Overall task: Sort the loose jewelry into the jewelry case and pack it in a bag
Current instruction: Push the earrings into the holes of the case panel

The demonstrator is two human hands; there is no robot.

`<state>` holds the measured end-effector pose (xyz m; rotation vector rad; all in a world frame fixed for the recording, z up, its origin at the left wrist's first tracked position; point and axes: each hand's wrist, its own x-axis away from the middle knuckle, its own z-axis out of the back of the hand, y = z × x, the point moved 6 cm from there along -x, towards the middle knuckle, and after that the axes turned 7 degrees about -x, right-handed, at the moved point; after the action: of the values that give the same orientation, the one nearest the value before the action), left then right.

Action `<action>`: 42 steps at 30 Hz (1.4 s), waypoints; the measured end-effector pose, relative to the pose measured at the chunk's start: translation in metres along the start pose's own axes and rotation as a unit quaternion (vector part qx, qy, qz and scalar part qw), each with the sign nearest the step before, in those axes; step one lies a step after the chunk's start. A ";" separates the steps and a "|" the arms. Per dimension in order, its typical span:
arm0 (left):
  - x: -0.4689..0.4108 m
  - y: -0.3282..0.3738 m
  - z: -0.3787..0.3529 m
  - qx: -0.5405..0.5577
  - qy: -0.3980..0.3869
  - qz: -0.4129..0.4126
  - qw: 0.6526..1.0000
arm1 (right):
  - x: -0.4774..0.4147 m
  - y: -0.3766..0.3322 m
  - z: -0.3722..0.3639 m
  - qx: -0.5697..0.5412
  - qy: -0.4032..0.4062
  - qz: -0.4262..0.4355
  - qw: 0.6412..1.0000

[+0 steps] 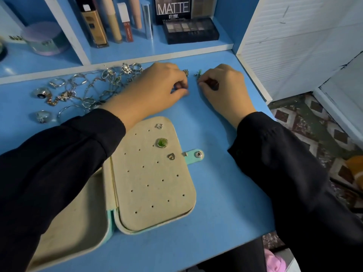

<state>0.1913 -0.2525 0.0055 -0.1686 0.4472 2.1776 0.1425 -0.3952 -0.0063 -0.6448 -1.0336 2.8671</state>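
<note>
The mint jewelry case lies open on the blue desk, its beige perforated flap carrying three earrings, among them a green-stone earring. Loose silver rings and chains are piled at the desk's back left. My left hand rests beyond the case with fingers curled, pinching something tiny and dark at its fingertips. Beside it, my right hand is curled over a small dark piece. A small green earring and a silver earring lie between the two hands.
Cosmetics stand on the shelf behind: tubes, an eyeshadow palette, a lilac jar. A white panel bounds the desk on the right, with patterned floor below. The case's snap tab sticks out to the right.
</note>
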 end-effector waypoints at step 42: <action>0.092 0.050 0.055 0.145 0.018 0.081 0.986 | 0.135 -0.065 0.008 -0.275 -0.024 -0.151 0.949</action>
<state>0.0982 -0.1899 0.0437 -0.0118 0.8151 2.2396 0.0090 -0.3274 -0.0105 -0.3807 -1.7854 2.3411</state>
